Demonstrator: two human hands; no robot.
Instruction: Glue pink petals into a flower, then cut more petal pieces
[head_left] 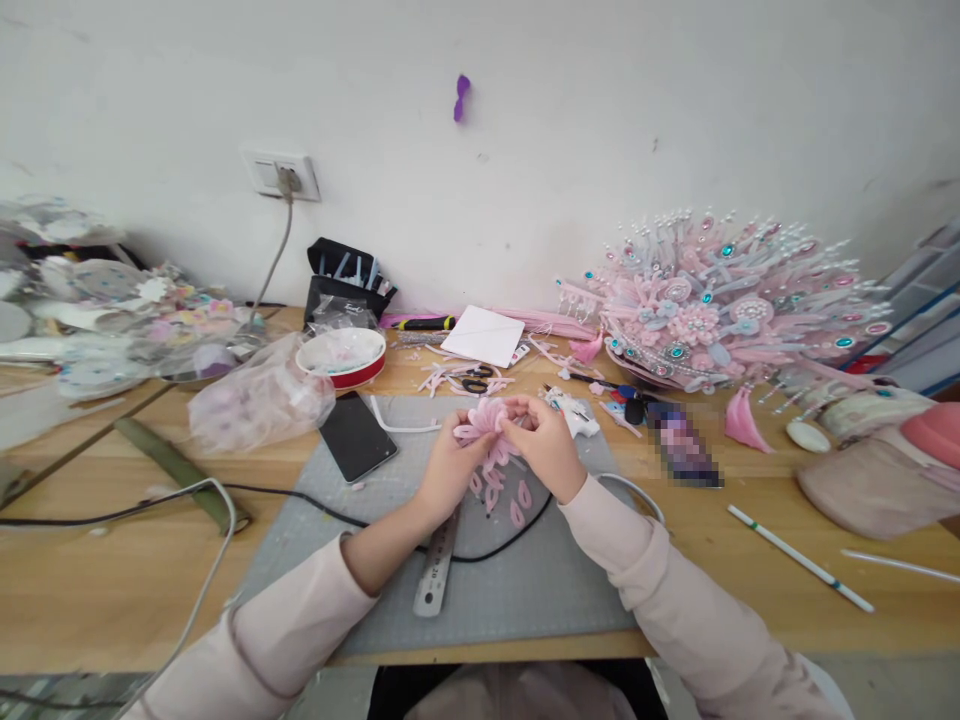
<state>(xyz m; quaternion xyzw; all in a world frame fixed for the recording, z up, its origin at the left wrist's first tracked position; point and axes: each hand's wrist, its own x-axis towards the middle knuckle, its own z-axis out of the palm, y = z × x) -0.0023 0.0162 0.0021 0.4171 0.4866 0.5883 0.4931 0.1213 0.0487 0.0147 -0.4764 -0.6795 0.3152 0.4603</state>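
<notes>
My left hand [456, 456] and my right hand [546, 440] meet over the grey cutting mat [322, 560]. Between them they pinch a pink flower of looped fuzzy stems [486, 418], fingers closed on it from both sides. Below it, several loose pink petal loops [517, 505] lie on the mat. A steel ruler [433, 578] sticks out from under my left wrist. A black cable [487, 555] crosses the mat beneath both hands. The fingertips behind the flower are partly hidden.
A black phone [358, 437], a red-rimmed white bowl [352, 360] and scissors [476, 382] sit beyond my hands. To the right stands a large beaded pink headdress [697, 310], with a green-banded white stick [801, 558] before it. A white cable [199, 560] loops at left.
</notes>
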